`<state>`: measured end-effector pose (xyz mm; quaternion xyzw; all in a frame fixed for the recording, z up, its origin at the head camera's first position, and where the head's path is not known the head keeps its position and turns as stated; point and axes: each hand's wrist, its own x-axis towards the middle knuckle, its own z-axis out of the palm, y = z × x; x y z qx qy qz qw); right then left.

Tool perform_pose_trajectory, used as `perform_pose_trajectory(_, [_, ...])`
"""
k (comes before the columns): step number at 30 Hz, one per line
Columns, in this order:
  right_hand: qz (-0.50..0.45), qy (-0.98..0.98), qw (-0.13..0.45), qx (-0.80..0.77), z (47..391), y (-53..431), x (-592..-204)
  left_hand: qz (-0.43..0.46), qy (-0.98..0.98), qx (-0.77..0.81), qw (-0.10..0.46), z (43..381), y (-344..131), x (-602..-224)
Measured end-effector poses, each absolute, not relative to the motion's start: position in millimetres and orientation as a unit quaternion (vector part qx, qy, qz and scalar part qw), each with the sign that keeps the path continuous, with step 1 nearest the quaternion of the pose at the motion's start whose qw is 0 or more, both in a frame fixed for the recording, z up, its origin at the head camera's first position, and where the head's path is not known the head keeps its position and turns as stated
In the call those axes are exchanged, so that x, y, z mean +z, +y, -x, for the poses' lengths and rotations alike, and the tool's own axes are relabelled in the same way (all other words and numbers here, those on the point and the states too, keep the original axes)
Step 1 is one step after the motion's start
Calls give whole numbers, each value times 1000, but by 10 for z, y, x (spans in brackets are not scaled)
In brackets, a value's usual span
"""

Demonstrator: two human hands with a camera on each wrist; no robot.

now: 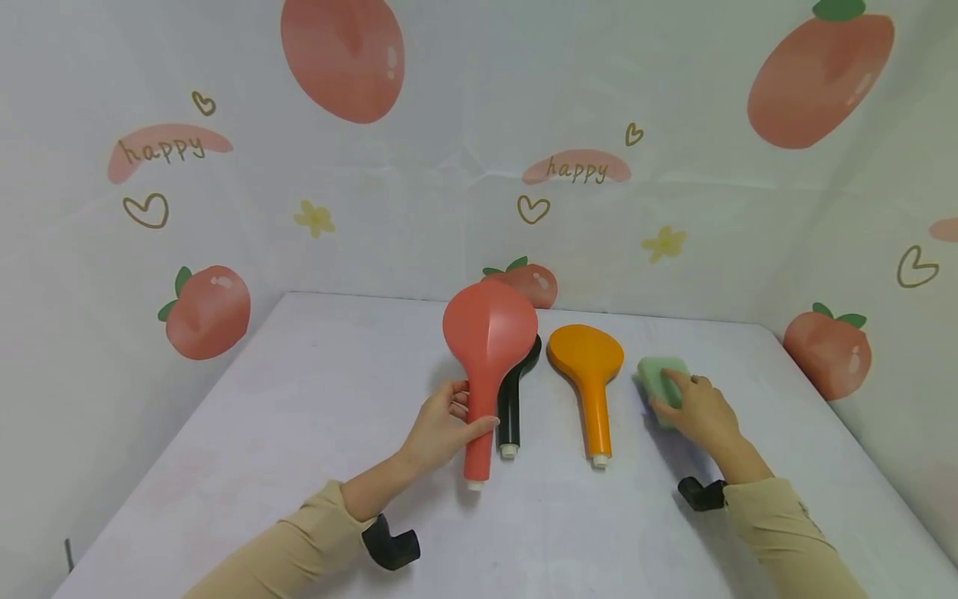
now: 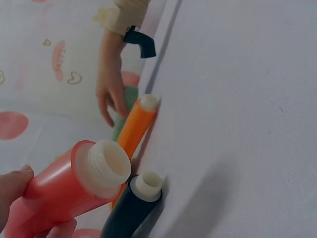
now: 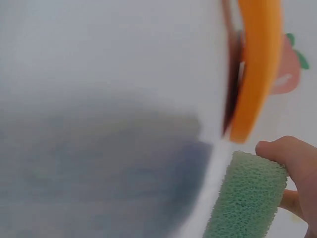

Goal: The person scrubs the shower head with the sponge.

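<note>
My left hand point(image 1: 440, 428) grips a red shower head point(image 1: 490, 329) by its handle, with the round head pointing away from me. The white threaded end of the handle faces the left wrist camera. Partly hidden behind the red one lies a black shower head point(image 1: 510, 408). To its right an orange shower head point(image 1: 591, 378) rests on the table, handle towards me. My right hand point(image 1: 703, 413) holds a pale green sponge point(image 3: 247, 193) between thumb and fingers, right of the orange shower head. Some of the sponge is covered by that hand.
All of this is on a white table point(image 1: 314, 399). A white backdrop point(image 1: 419, 191) printed with fruit, hearts and flowers stands behind and at both sides. Black wrist attachments point(image 1: 391, 545) stick out beneath both sleeves.
</note>
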<state>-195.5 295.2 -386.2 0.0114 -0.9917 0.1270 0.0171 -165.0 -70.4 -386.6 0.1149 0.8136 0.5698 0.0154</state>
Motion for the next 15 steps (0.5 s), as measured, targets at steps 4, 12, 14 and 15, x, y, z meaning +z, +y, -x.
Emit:
perform_pose_trajectory(4, [-32, -988, 66, 138, 1942, 2855, -3720, -122, 814, 568, 14, 1622, -666, -3853])
perform_pose_trajectory(12, [-91, -956, 195, 198, 1927, 2490, -3438, -145, 808, 571, 4, 1593, -601, -3843])
perform_pose_trajectory(14, [-114, -945, 221, 213, 1899, 2353, -3360, -151, 806, 572, 2, 1584, -586, -3840])
perform_pose_trajectory(15, [-129, -938, 235, 218, 1885, 2284, -3327, -154, 806, 572, 1, 1579, -578, -3839])
